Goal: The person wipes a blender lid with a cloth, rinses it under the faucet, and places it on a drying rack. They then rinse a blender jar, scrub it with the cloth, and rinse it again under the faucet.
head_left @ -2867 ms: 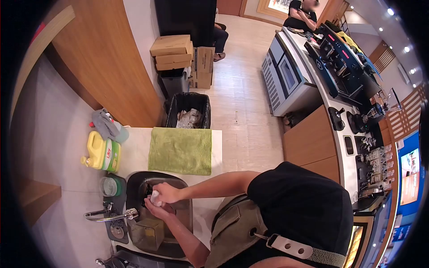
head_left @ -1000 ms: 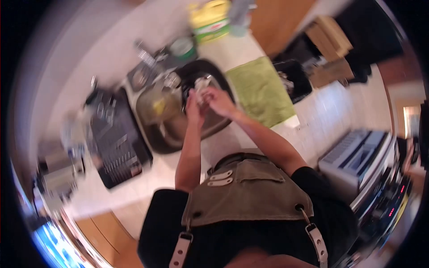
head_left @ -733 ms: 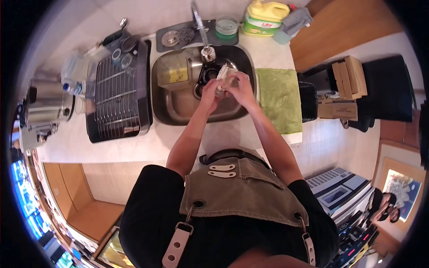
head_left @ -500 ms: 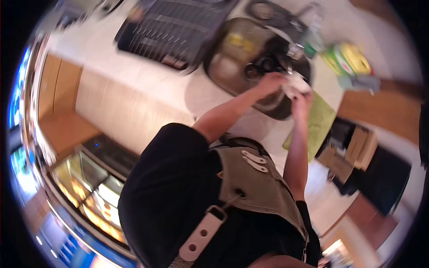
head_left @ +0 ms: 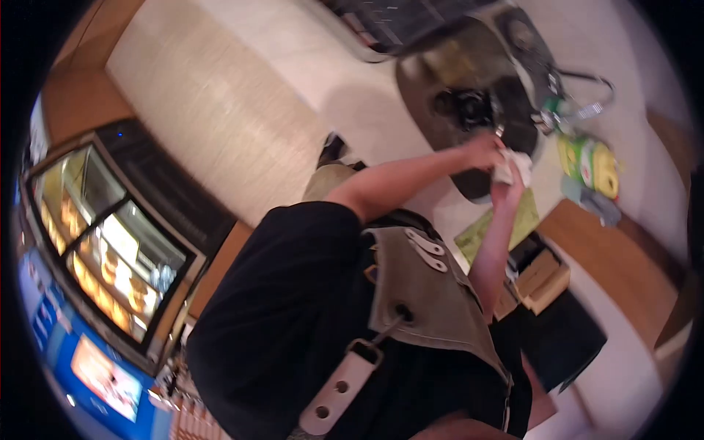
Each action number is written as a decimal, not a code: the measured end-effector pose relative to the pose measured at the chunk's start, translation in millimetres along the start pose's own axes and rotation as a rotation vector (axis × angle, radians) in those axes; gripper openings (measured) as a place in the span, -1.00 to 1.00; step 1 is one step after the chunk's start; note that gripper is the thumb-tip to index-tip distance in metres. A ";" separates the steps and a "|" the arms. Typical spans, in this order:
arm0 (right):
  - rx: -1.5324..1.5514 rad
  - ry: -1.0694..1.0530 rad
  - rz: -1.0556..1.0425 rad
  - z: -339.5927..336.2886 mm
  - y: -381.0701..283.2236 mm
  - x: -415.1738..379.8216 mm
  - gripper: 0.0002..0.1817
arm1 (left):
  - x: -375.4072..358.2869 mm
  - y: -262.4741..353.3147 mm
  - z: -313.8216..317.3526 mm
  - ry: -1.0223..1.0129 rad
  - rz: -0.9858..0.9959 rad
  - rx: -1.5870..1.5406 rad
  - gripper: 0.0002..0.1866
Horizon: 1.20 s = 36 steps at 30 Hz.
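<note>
Beside the sink point(head_left: 422, 110), my left hand point(head_left: 484, 152) and my right hand point(head_left: 507, 192) come together around a crumpled white cloth point(head_left: 519, 167). Both sets of fingers are closed on it, left from above and right from below. In the basin lie dark items point(head_left: 473, 108), blurred, just beyond my left hand. A metal faucet point(head_left: 546, 121) stands at the sink's far rim. Below my right hand, a green cloth point(head_left: 506, 224) lies along the counter edge.
A yellow-and-green detergent bottle point(head_left: 590, 165) lies right of the sink by a grey cloth point(head_left: 592, 203). A black rack point(head_left: 411, 22) stands at the top. Cardboard boxes point(head_left: 544, 282) are at lower right. A lit display case point(head_left: 110, 242) stands at the left.
The view has swung, so the sink and counter items shift right and the display case shows more fully. Both hands stay closed on the white cloth near the sink.
</note>
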State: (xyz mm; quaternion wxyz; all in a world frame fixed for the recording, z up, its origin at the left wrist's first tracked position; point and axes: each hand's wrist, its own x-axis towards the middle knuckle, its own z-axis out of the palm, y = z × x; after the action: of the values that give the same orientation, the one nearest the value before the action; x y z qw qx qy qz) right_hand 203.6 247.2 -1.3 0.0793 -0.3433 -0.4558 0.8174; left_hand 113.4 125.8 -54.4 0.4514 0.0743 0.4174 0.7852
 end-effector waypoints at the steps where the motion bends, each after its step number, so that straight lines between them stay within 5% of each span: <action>1: 0.040 -0.052 -0.065 -11.4 6.8 9.2 -0.65 | -9.6 26.7 -5.6 -0.049 -0.045 0.093 -0.50; 5: 0.193 -0.100 -0.147 12.4 -5.0 -9.3 -0.42 | -16.9 48.6 -5.3 -0.096 -0.037 -0.002 -0.64; 11: -0.344 0.011 -0.122 5.0 -29.1 -32.4 -0.56 | 2.5 51.5 -6.6 -0.138 -0.028 0.037 -0.71; 14: -0.279 0.119 -0.268 -10.2 -25.5 -24.4 -0.60 | 14.1 48.3 -4.4 -0.107 -0.109 -0.051 -0.68; 15: -0.127 0.197 -0.318 -8.1 -24.2 -21.8 -0.60 | 16.2 47.8 -0.2 -0.027 -0.143 -0.104 -0.67; 20: -0.693 0.653 -0.722 12.9 8.3 8.8 -0.62 | 16.3 37.3 20.6 -0.018 -0.141 -0.153 -0.72; 26: -0.492 0.382 -0.540 6.8 48.7 14.1 -0.57 | 56.1 7.8 -5.2 0.264 0.014 -0.161 -0.89; 27: -0.508 0.387 -0.478 11.5 53.2 12.3 -0.71 | 56.2 7.1 0.5 0.286 0.042 -0.140 -0.92; 31: -0.538 0.653 -0.539 8.6 31.5 18.1 -0.70 | 45.0 -5.4 20.4 0.284 0.092 0.030 -0.81; 36: -0.539 0.547 -0.461 28.0 21.2 1.6 -0.56 | 66.2 -9.1 3.2 0.230 0.108 -0.012 -0.78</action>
State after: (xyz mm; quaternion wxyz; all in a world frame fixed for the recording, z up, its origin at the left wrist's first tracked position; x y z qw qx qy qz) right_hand 188.5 216.4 -9.2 0.2847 -0.4447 -0.6794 0.5094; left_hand 82.5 181.0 -76.2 0.3583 0.0034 0.4569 0.8142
